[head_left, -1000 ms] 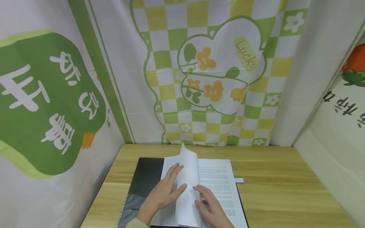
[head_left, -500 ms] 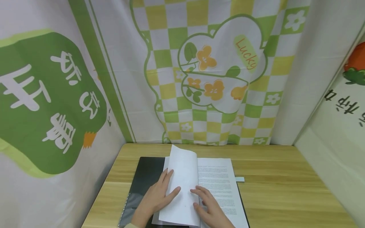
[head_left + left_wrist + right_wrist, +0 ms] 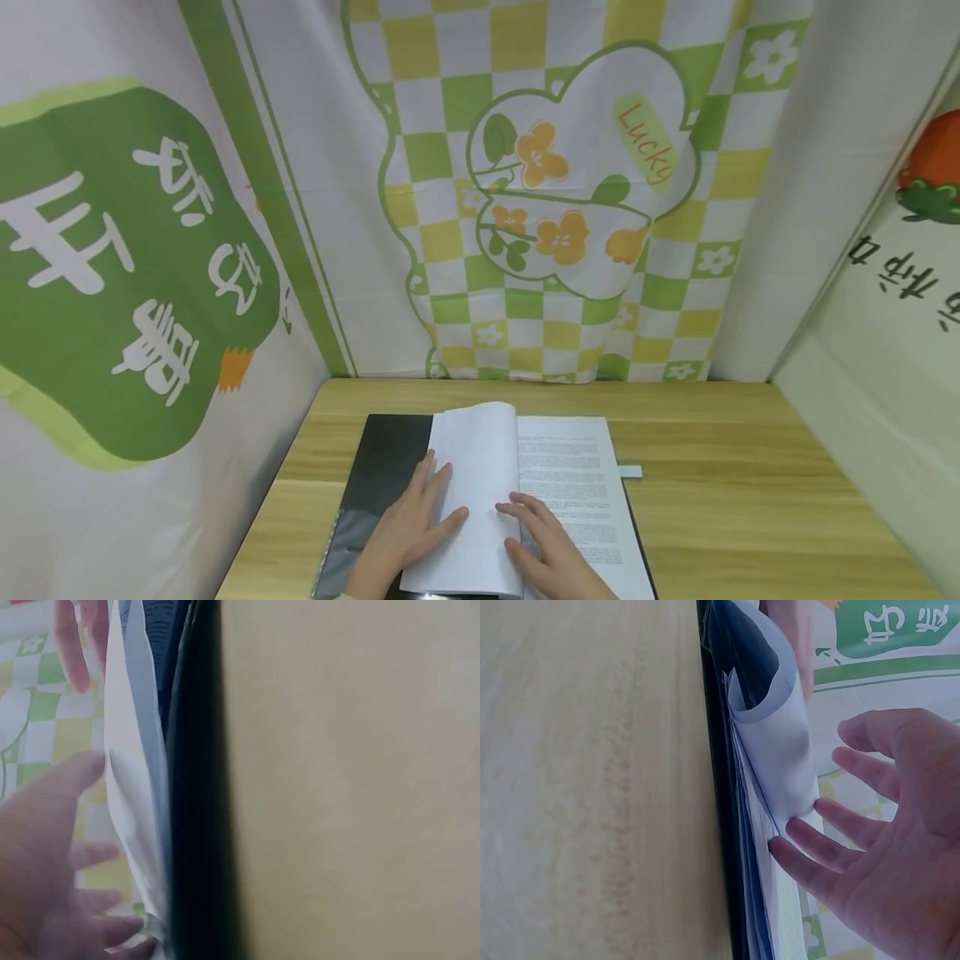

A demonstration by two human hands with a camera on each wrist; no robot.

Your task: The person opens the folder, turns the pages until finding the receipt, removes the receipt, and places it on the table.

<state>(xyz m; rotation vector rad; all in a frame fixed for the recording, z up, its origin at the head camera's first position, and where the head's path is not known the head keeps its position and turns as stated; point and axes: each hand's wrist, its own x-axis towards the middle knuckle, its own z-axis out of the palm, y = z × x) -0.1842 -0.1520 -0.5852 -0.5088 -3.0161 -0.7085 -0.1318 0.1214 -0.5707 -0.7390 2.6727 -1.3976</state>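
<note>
A black folder [image 3: 396,454] lies spread on the table with a stack of paper in it. A turned page [image 3: 480,450] with a blank white face bulges over its left part. My left hand [image 3: 412,521] rests on this page near its left edge, fingers spread. My right hand [image 3: 551,546] is at the fold, its loosely bent fingertips touching the page's curve. Under that hand lies a printed sheet [image 3: 573,475] with lines of text. In the right wrist view the curled paper [image 3: 780,750] arches above the stack, right at the fingertips of the right hand [image 3: 885,825].
The wooden table [image 3: 750,500] extends to both sides of the folder. A pale tab [image 3: 630,472] sticks out at the folder's right edge. Behind hangs a checkered curtain [image 3: 525,333], and printed cloth walls [image 3: 862,375] stand at both sides.
The page that stood up at the fold has swung left and come down flatter. My left hand has moved left and slightly down with it; the right hand has barely shifted.
</note>
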